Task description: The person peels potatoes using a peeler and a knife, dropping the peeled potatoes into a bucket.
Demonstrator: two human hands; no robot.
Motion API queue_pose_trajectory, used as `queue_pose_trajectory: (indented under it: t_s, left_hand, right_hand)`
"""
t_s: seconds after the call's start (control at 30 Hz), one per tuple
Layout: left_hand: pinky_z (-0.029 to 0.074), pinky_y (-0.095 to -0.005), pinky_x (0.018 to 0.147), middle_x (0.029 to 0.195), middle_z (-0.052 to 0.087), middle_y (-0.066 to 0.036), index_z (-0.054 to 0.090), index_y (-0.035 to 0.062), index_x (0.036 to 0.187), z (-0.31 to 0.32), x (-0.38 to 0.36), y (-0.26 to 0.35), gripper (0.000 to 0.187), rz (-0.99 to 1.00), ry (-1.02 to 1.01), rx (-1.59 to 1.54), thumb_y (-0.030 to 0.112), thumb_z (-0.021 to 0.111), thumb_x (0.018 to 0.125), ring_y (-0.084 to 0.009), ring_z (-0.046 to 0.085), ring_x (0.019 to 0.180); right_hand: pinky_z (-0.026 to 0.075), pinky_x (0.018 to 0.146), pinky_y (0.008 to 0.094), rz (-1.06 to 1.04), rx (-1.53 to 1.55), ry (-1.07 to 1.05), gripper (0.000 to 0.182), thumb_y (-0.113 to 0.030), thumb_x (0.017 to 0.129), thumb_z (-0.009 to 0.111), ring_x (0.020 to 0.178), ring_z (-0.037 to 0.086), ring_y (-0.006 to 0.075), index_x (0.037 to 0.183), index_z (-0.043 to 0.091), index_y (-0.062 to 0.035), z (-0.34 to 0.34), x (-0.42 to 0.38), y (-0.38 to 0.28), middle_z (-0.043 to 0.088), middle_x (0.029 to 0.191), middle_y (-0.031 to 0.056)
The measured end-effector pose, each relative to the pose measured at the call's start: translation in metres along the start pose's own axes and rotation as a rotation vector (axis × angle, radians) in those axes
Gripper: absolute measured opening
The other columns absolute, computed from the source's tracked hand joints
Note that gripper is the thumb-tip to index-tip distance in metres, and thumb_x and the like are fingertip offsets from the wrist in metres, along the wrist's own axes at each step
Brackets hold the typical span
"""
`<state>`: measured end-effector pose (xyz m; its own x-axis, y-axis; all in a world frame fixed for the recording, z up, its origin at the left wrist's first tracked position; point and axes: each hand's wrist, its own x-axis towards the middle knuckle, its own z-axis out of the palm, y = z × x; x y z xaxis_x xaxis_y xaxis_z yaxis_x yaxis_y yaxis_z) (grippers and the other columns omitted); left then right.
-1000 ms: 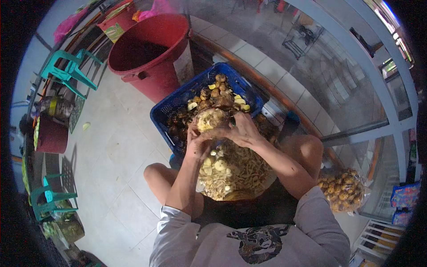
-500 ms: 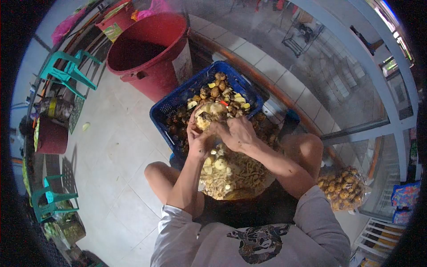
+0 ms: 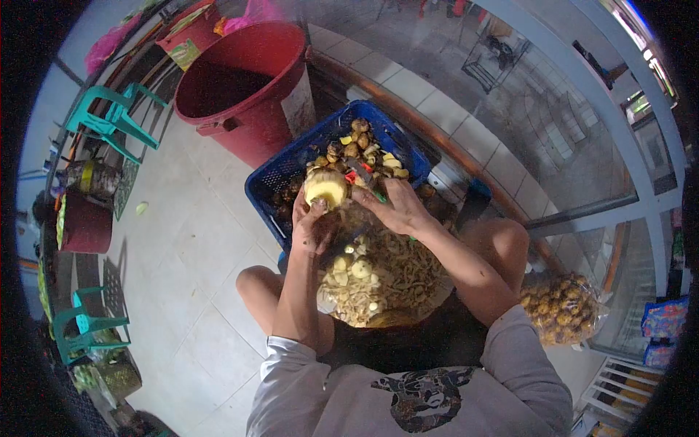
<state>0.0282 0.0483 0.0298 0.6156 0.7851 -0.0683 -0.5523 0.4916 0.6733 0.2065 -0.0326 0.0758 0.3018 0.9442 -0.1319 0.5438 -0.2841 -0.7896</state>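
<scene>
A pale round vegetable [image 3: 325, 189] is being gripped by the left hand [image 3: 314, 227], its fingers wrapped around it, over the blue crate [image 3: 295, 154]. Just beside, a red-and-green tool [image 3: 351, 177] is being clasped by the right hand [image 3: 399, 208]. Brown vegetables [image 3: 360, 125] are being held by the crate; a heap of peelings [image 3: 393, 280] is being flanked by the knees [image 3: 504, 244].

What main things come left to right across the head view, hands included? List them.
Dark red plastic bucket, large tapered red plastic bin, left hand holding a rounded pale-yellow vegetable, right hand, clear plastic bag of round brown produce.
</scene>
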Motion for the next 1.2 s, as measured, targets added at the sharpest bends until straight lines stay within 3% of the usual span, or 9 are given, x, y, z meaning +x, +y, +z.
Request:
queue_pose_trajectory:
  t_s: [0.27, 0.37, 0.5, 0.57, 0.7, 0.77, 0.87, 1.1, 1.2]
  left_hand:
    - [0.044, -0.0379, 0.101, 0.126, 0.055, -0.011, 0.039, -0.0008, 0.135, -0.008, -0.001, 0.001, 0.088, -0.065, -0.165, -0.006, 0.004, 0.085, 0.06, -0.0246, 0.055, 0.117]
    - [0.044, -0.0371, 0.101, 0.126, 0.055, -0.01, 0.04, 0.0, 0.134, -0.008, -0.002, -0.002, 0.087, -0.074, -0.186, -0.039, 0.004, 0.084, 0.06, -0.0238, 0.054, 0.118]
    - [0.044, -0.036, 0.102, 0.126, 0.055, -0.008, 0.041, 0.0011, 0.134, -0.001, -0.005, -0.002, 0.088, -0.078, -0.178, -0.047, 0.003, 0.085, 0.058, -0.0226, 0.054, 0.118]
    - [0.044, -0.0352, 0.101, 0.125, 0.055, -0.007, 0.042, 0.0021, 0.132, 0.005, -0.006, 0.0, 0.087, -0.097, -0.184, -0.037, 0.002, 0.084, 0.056, -0.0216, 0.055, 0.116]
    - [0.045, -0.0344, 0.099, 0.123, 0.056, -0.007, 0.044, 0.0026, 0.131, 0.005, -0.003, -0.006, 0.085, -0.001, -0.208, -0.007, 0.001, 0.084, 0.057, -0.0205, 0.055, 0.115]
    - [0.046, -0.0338, 0.097, 0.123, 0.056, -0.007, 0.044, 0.0025, 0.13, 0.008, -0.005, -0.006, 0.081, 0.074, -0.137, 0.053, 0.0, 0.082, 0.059, -0.02, 0.056, 0.114]
    - [0.047, -0.0331, 0.096, 0.122, 0.056, -0.007, 0.044, 0.0022, 0.13, 0.01, -0.006, -0.008, 0.078, 0.09, -0.114, 0.059, 0.0, 0.082, 0.061, -0.0197, 0.056, 0.113]
    - [0.049, -0.035, 0.094, 0.121, 0.057, -0.008, 0.046, 0.0043, 0.128, 0.019, -0.006, -0.014, 0.069, 0.093, -0.097, -0.01, -0.001, 0.079, 0.068, -0.0205, 0.057, 0.111]
    - [0.049, -0.0357, 0.094, 0.12, 0.058, -0.008, 0.047, 0.0043, 0.127, 0.022, -0.007, -0.007, 0.069, 0.074, -0.1, -0.027, 0.001, 0.081, 0.067, -0.0215, 0.058, 0.111]
  right_hand:
    - [0.05, 0.087, 0.044, -0.143, -0.209, -0.138, 0.091, -0.073, 0.059, 0.074, 0.099, 0.064, 0.0375, 0.107, 0.062, 0.0029, -0.008, -0.005, -0.009, 0.067, 0.1, 0.0231]
    - [0.05, 0.087, 0.0445, -0.285, -0.138, -0.039, 0.091, -0.07, 0.058, 0.077, 0.1, 0.063, 0.0382, 0.108, 0.062, 0.0042, -0.011, -0.012, -0.02, 0.066, 0.103, 0.0235]
    - [0.05, 0.088, 0.0448, -0.368, -0.094, 0.038, 0.091, -0.068, 0.057, 0.079, 0.101, 0.063, 0.0384, 0.108, 0.061, 0.0044, 0.0, -0.007, -0.009, 0.065, 0.106, 0.0234]
    - [0.053, 0.078, 0.0435, -0.586, 0.053, 0.217, 0.079, -0.06, 0.061, 0.081, 0.087, 0.068, 0.0342, 0.093, 0.063, 0.0104, 0.007, -0.004, -0.007, 0.067, 0.088, 0.0249]
    - [0.051, 0.083, 0.0454, -0.388, -0.108, 0.143, 0.083, -0.073, 0.061, 0.072, 0.095, 0.064, 0.0389, 0.094, 0.065, 0.0031, 0.002, -0.014, -0.008, 0.066, 0.097, 0.0247]
    - [0.054, 0.07, 0.0459, -0.264, -0.298, 0.091, 0.077, -0.076, 0.068, 0.065, 0.076, 0.067, 0.0388, 0.077, 0.065, 0.0011, 0.002, -0.016, -0.007, 0.065, 0.075, 0.0233]
    - [0.054, 0.057, 0.046, -0.363, -0.364, 0.223, 0.073, -0.073, 0.076, 0.059, 0.06, 0.065, 0.0381, 0.069, 0.062, -0.0004, 0.002, -0.018, -0.006, 0.061, 0.059, 0.0201]
    - [0.054, 0.06, 0.046, -0.296, -0.54, 0.104, 0.064, -0.063, 0.083, 0.058, 0.065, 0.067, 0.038, 0.084, 0.068, -0.0005, -0.001, -0.024, -0.013, 0.065, 0.066, 0.0194]
    - [0.054, 0.072, 0.0456, -0.457, -0.113, 0.275, 0.068, -0.066, 0.076, 0.065, 0.079, 0.068, 0.0388, 0.097, 0.067, -0.001, 0.002, -0.016, -0.003, 0.068, 0.081, 0.0216]
